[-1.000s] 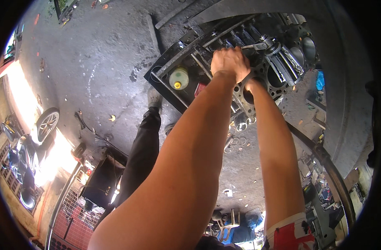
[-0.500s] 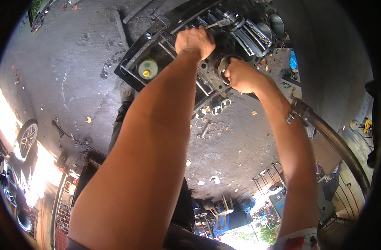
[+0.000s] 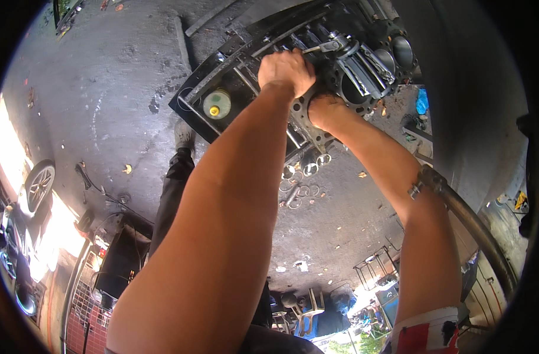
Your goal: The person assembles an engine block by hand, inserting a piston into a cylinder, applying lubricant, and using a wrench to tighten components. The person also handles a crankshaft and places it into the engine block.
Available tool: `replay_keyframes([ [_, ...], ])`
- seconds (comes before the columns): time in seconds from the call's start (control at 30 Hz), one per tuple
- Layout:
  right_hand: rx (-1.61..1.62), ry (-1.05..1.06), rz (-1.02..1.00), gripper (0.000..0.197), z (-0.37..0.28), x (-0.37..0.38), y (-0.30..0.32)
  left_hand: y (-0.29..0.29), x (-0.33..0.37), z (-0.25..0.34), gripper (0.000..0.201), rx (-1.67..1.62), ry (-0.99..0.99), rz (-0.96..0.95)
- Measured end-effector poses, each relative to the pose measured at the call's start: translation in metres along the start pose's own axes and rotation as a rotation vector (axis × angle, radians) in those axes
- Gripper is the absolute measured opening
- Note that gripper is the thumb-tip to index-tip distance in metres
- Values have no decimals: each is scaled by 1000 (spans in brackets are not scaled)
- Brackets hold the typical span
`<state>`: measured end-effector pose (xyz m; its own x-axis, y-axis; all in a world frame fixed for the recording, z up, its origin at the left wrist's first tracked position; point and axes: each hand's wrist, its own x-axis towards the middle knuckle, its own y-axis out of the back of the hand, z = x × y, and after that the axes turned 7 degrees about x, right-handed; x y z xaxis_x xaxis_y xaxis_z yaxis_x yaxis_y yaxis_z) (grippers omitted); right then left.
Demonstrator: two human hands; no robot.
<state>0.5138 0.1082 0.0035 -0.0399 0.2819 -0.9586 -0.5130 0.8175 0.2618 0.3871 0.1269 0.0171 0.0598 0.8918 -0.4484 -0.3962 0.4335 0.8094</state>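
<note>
Deeper than half a second ago, the right hand (image 3: 326, 110) has dropped from the mouth of a bore (image 3: 335, 94) down into it — its wrist now at the rim — while the left hand (image 3: 286, 71) stays just to the upper left, and the whole view has shifted slightly. Reaching inside the block (image 3: 301, 121), which spans the top centre and upper right of the frame, looks like the step in hand; the next move probably calls for working by touch, the wrist kept clear of the edge. Right fingers are hidden in the bore, so whether they grasp anything cannot be told; left fingers curl downward, and what they grip, if anything, is out of sight. Left of top centre, a pale bottle (image 3: 220, 99) with a yellow cap (image 3: 214, 110) stands within the black stand (image 3: 194, 120) — contents unclear. A metal tool (image 3: 367, 68) lies across the block, partly over a neighbouring bore (image 3: 350, 89) whose dark inside shows no detail. Loose rings (image 3: 305, 190) lie on the floor (image 3: 340, 197), mid-frame.
</note>
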Motion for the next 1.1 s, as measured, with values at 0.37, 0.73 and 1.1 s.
replay_keyframes([
  [0.37,-86,129,453,46,-21,66,19,2,2,1,45,-12,12,-49],
  [0.73,-192,141,188,47,11,-64,5,-4,0,1,42,45,-4,46],
  [1.1,-328,92,136,48,8,-85,12,-4,0,-2,45,-11,-9,21],
])
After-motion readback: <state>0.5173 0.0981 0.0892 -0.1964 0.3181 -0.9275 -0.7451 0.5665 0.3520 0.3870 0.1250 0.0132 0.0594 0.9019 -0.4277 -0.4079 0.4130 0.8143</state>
